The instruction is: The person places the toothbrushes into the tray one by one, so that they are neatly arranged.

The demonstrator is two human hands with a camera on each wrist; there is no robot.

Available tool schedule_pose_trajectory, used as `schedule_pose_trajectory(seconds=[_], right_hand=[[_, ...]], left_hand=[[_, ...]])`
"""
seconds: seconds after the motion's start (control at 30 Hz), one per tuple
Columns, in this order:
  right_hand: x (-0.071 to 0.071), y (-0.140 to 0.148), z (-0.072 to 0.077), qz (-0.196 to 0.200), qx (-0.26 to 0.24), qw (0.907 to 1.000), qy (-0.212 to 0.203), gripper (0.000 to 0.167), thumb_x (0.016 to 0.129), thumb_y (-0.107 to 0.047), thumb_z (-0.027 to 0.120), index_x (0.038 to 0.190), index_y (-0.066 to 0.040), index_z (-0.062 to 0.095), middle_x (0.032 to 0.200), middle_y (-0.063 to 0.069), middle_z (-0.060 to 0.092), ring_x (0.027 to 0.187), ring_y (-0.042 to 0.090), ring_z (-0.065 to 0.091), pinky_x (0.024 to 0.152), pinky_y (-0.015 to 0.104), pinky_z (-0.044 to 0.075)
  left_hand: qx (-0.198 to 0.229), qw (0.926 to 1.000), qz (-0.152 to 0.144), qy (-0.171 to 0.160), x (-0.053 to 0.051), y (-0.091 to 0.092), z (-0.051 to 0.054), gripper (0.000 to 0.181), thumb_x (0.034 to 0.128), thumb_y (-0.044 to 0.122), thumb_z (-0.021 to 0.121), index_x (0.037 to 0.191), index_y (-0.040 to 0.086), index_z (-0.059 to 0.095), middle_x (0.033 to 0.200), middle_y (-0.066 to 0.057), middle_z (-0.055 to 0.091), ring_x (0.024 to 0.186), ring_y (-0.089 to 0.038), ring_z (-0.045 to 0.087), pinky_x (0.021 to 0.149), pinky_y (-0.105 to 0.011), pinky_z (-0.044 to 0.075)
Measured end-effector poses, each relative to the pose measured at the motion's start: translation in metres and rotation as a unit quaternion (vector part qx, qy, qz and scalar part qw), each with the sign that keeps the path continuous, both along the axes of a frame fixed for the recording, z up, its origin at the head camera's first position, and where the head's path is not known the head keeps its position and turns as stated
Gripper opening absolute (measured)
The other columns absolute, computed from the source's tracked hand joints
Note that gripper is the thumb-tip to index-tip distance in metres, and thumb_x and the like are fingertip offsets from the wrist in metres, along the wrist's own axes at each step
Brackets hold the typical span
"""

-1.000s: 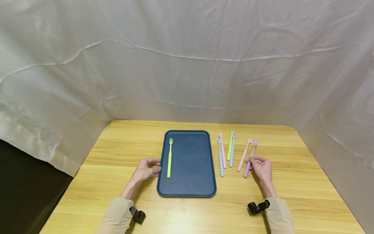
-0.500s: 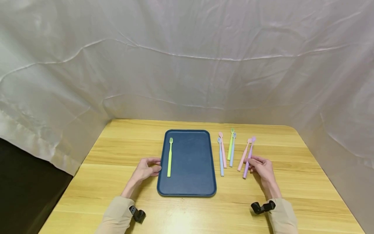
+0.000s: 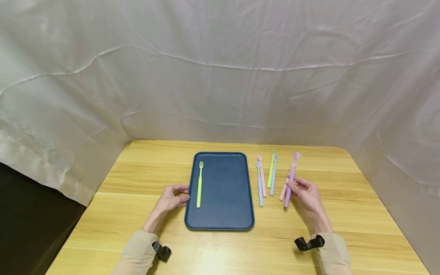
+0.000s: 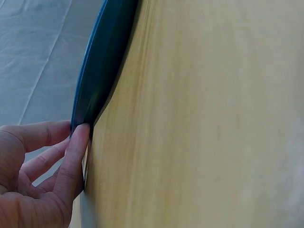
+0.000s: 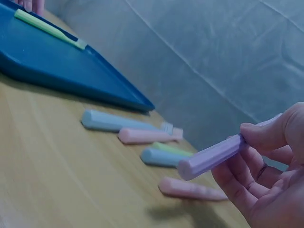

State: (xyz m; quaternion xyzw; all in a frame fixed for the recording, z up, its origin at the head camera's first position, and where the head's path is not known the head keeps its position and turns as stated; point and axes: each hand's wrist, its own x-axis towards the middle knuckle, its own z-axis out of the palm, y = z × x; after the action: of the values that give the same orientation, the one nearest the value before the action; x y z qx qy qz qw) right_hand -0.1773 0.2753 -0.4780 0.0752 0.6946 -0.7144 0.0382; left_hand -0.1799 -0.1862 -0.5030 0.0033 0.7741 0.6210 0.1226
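Purple toothbrush: held by the right hand (image 3: 307, 194), raised above the tabletop (image 3: 220, 252) on the right side; purple handle (image 3: 291, 175) seen crossing over the pink toothbrush (image 3: 283, 189) in the head view, apart from and above it in the right wrist view.
Purple toothbrush, direction: bristle head away from the person, handle end toward the person; long axis near to far, far end leaning slightly right.
Right grip: thumb and fingers pinching the handle partway along.
Left grip: left hand (image 3: 169, 198), thumb and forefinger pinching the left rim of the tray.
Tray: dark blue tray (image 3: 225, 191), rounded corners, low raised rim, long sides near to far.
On tray: one green toothbrush (image 3: 199, 187) beside the left rim, head to the far side, roughly parallel to that rim; bare tray floor to its right.
Between tray and pink toothbrush: a blue toothbrush and a second pink one side by side, then a second green and a second blue close together; heads all to the far side.
Room: narrow strip of wood between tray and nearest blue toothbrush; broad wood right of the right hand and along the near side.
Far edge: tabletop meets a grey sheet (image 3: 220, 95), well beyond both hands.
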Motion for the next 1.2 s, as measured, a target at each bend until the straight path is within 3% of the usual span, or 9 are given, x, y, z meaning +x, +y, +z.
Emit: schedule_pose_trajectory(seconds=[0.13,0.3,0.4,0.5,0.7,0.93,1.2], right_hand=[[0.000,-0.009,0.003,0.023,0.021,0.9990,0.031,0.052,0.097,-0.006,0.064,0.141,0.015,0.046,0.088,-0.009,0.070,0.082,0.007,0.069,0.079,0.021,0.062],[-0.002,-0.022,0.005,0.029,0.014,0.9991,0.028,0.043,0.096,-0.005,0.065,0.136,0.009,0.055,0.089,-0.008,0.066,0.079,0.006,0.066,0.075,0.021,0.060],[-0.003,-0.028,0.006,0.044,0.020,0.9985,0.025,0.045,0.096,-0.004,0.063,0.138,0.011,0.052,0.089,-0.007,0.064,0.078,0.006,0.064,0.072,0.020,0.059],[-0.003,-0.034,0.008,0.067,0.030,0.9969,0.028,0.051,0.096,-0.003,0.062,0.139,0.019,0.044,0.087,-0.006,0.063,0.078,0.006,0.064,0.071,0.020,0.059],[-0.005,-0.048,0.012,0.100,0.040,0.9940,0.018,0.053,0.093,-0.001,0.067,0.137,0.020,0.046,0.086,-0.006,0.066,0.077,0.007,0.068,0.077,0.024,0.062],[-0.009,-0.062,0.013,0.106,0.031,0.9938,0.013,0.056,0.090,0.001,0.069,0.137,0.020,0.046,0.087,-0.005,0.068,0.074,0.008,0.070,0.076,0.026,0.064],[-0.014,-0.081,0.005,0.115,0.027,0.9928,0.020,0.047,0.090,0.006,0.067,0.130,0.022,0.050,0.083,-0.008,0.067,0.071,0.005,0.068,0.072,0.024,0.064]], left_hand=[[0.002,1.0000,0.004,-0.003,0.000,0.001,-0.001,0.042,0.0890,-0.005,0.064,0.130,-0.015,0.058,0.117,-0.028,0.063,0.080,-0.012,0.067,0.071,-0.027,0.064],[0.006,1.0000,0.001,-0.001,-0.001,0.000,-0.001,0.043,0.0893,-0.005,0.064,0.130,-0.015,0.057,0.118,-0.029,0.063,0.081,-0.012,0.067,0.072,-0.028,0.064],[0.004,1.0000,-0.005,0.003,-0.001,0.000,0.000,0.043,0.0896,-0.004,0.064,0.131,-0.016,0.056,0.118,-0.030,0.062,0.082,-0.012,0.067,0.073,-0.029,0.064],[0.002,1.0000,-0.005,0.001,0.000,0.001,0.000,0.044,0.0894,-0.004,0.065,0.131,-0.016,0.056,0.118,-0.029,0.062,0.082,-0.011,0.067,0.073,-0.028,0.064],[-0.007,0.9999,0.007,-0.003,0.000,0.000,-0.001,0.043,0.0892,-0.004,0.065,0.130,-0.014,0.057,0.118,-0.028,0.063,0.082,-0.012,0.067,0.072,-0.028,0.064],[-0.012,0.9999,0.006,-0.001,0.000,-0.001,-0.003,0.043,0.0893,-0.005,0.064,0.131,-0.014,0.057,0.118,-0.028,0.063,0.083,-0.014,0.068,0.073,-0.030,0.065],[-0.009,0.9999,0.010,-0.006,-0.001,0.000,-0.002,0.043,0.0893,-0.005,0.064,0.131,-0.014,0.057,0.119,-0.027,0.063,0.083,-0.013,0.067,0.073,-0.029,0.064]])
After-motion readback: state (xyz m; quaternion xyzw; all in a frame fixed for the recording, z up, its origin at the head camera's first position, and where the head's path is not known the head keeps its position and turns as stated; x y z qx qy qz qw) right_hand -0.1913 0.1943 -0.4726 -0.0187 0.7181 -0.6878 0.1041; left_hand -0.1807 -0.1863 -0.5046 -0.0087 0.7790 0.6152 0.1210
